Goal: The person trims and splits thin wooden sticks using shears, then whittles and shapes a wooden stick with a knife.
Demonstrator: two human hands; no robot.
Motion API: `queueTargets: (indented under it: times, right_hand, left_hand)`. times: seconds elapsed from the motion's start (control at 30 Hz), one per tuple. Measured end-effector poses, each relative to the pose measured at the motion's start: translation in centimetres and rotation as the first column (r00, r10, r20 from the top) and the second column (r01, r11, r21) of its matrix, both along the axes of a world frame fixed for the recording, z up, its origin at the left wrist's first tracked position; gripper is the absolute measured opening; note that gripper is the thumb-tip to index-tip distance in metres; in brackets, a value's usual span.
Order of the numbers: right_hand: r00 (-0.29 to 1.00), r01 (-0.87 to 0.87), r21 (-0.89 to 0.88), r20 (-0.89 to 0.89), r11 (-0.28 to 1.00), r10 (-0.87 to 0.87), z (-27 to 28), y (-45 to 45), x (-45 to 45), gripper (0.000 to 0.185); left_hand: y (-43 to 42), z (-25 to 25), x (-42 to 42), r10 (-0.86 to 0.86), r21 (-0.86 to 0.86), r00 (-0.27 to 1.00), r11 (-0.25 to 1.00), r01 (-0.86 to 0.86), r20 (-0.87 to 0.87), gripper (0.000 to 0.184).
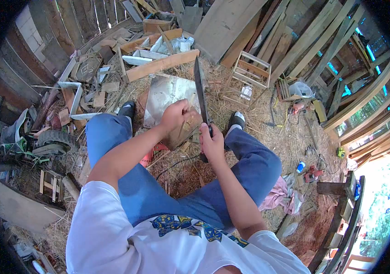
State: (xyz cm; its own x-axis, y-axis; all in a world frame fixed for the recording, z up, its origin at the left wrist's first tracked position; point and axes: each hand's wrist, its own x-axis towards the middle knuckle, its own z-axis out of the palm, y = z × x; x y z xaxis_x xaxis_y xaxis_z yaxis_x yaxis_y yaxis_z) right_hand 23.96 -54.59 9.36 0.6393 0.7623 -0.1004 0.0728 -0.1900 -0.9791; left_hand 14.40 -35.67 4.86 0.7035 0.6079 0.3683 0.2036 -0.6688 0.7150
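Observation:
My right hand (212, 142) is closed round the dark handle of a long machete (200, 86), whose blade points up and away from me. To its left, my left hand (175, 115) is closed on something small and thin that I cannot make out, above a wooden block (183, 131). The block stands between my feet, close to the machete's handle end. Beyond my left hand lies a pale, worn metal sheet (164, 98). A red object (147, 157) shows partly below my left forearm.
Scrap boards (163, 65) and a wooden crate frame (252, 71) lie ahead. At left are a wheel (57, 138) and a white frame (78, 100). Pink cloth (281, 195), a blue can (300, 166) and a red tool (314, 174) lie right on the straw-covered floor.

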Motion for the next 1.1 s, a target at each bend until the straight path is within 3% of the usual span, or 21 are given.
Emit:
queueTargets:
  times: [0.03, 0.07, 0.13, 0.27, 0.33, 0.37, 0.43, 0.5, 0.6, 0.8, 0.93, 1.0, 1.1]
  right_hand:
    - [1.000, 0.003, 0.024, -0.009, 1.000, -0.003, 0.1, 0.0, -0.1, 0.041]
    - [1.000, 0.004, 0.036, -0.014, 0.999, -0.003, 0.2, 0.0, -0.2, 0.041]
    - [0.997, 0.003, 0.003, -0.080, 1.000, -0.003, 1.5, -0.2, -0.5, 0.040]
    - [0.978, -0.003, -0.011, -0.207, 1.000, 0.001, 3.7, -0.4, -0.9, 0.038]
    - [0.984, 0.009, 0.014, -0.175, 1.000, -0.007, 2.7, -0.2, -0.7, 0.037]
    - [0.990, 0.022, 0.040, -0.142, 0.999, -0.016, 2.1, -0.1, -0.6, 0.036]
    - [0.992, 0.005, 0.049, -0.129, 0.999, 0.001, 0.8, 0.0, 0.0, 0.035]
    - [0.993, -0.012, 0.056, -0.117, 0.998, 0.019, 1.0, -0.1, 0.0, 0.036]
    - [0.965, 0.040, 0.050, -0.261, 0.998, -0.025, 3.1, -0.3, -0.7, 0.037]
    - [0.972, 0.053, 0.070, -0.232, 0.996, -0.036, 3.0, -0.2, -0.8, 0.037]
    - [0.972, 0.043, 0.071, -0.235, 0.997, -0.025, 3.1, -0.2, -0.9, 0.037]
    - [0.974, 0.052, 0.060, -0.222, 0.997, -0.038, 2.9, -0.1, -0.9, 0.037]
    - [0.976, 0.056, 0.054, -0.211, 0.997, -0.043, 2.9, 0.0, -0.8, 0.037]
  left_hand:
    - [-0.3, 0.5, 0.0, 0.032, -0.117, 0.996, 0.992, -0.041, -0.084, 0.039]
    - [-0.4, 0.7, 0.0, 0.032, -0.116, 0.996, 0.992, -0.042, -0.084, 0.039]
    - [-0.4, 0.4, 0.2, 0.036, -0.220, 0.999, 0.975, -0.034, 0.007, 0.041]
    - [-0.2, -0.2, 0.4, 0.050, -0.222, 0.999, 0.974, -0.052, -0.014, 0.036]
    - [0.1, -1.0, 0.7, 0.085, -0.385, 0.988, 0.922, -0.027, 0.133, 0.031]
    - [0.4, -1.4, 0.8, 0.088, -0.386, 0.988, 0.922, -0.031, 0.131, 0.031]
    - [1.6, -2.4, 1.1, 0.271, -0.674, 0.958, 0.725, -0.140, 0.093, 0.029]
    - [2.8, -2.7, 1.2, 0.333, -0.697, 0.932, 0.703, -0.146, 0.141, 0.031]
    - [4.2, 0.0, 0.9, 0.586, -0.885, 0.801, 0.431, -0.175, 0.127, 0.038]
    - [6.7, 2.4, 0.1, 0.686, -0.967, 0.722, 0.234, -0.099, 0.091, 0.035]
    - [6.8, 2.4, -0.2, 0.677, -0.965, 0.724, 0.254, -0.063, 0.131, 0.031]
    - [6.5, 2.5, -0.3, 0.603, -0.913, 0.769, 0.402, -0.064, 0.212, 0.027]
    - [5.4, 3.0, 0.1, 0.544, -0.880, 0.803, 0.473, -0.053, 0.244, 0.019]
